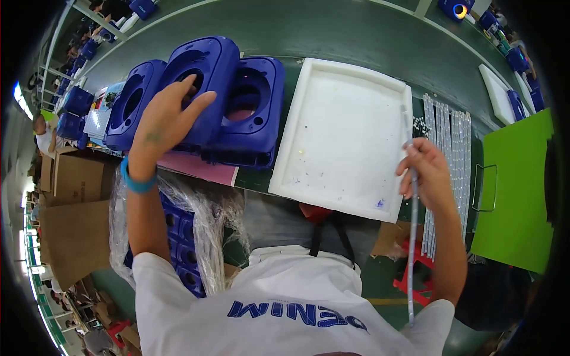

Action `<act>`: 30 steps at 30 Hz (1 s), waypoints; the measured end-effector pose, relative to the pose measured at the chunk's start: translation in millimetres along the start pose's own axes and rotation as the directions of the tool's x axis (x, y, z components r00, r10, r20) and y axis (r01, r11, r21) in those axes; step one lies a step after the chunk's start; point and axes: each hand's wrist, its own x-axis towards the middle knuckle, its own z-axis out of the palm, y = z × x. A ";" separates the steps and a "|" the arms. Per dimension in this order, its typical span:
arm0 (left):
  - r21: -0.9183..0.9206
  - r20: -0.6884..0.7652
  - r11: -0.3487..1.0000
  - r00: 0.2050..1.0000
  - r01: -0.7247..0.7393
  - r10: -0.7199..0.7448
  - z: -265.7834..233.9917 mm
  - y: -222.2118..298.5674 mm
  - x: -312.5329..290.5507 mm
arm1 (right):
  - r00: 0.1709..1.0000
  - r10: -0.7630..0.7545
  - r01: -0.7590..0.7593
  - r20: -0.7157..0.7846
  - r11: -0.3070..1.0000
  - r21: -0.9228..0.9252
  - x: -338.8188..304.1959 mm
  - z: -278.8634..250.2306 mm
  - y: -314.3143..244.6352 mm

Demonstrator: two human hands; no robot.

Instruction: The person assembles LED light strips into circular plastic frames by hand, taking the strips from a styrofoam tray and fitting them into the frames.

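A pale, thin strip (414, 216) is pinched between thumb and fingers of a worker's right hand (426, 169) at the right rim of a white foam tray (344, 124), its lower end hanging past the tray's near edge. Left of the tray, the left hand (169, 115) spreads, fingers apart and grasping nothing, over a blue housing (221, 74); contact cannot be told. Two more blue housings flank that one. Right of the tray, similar strips (456, 154) lie in a row on the table (255, 181), before a lime-green panel (513, 190).
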 end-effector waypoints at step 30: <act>0.148 0.364 0.503 0.520 -0.851 0.773 154.1 117.3 27.9 | 0.959 -0.254 0.269 -0.124 0.690 0.672 5.3 -10.9 96.6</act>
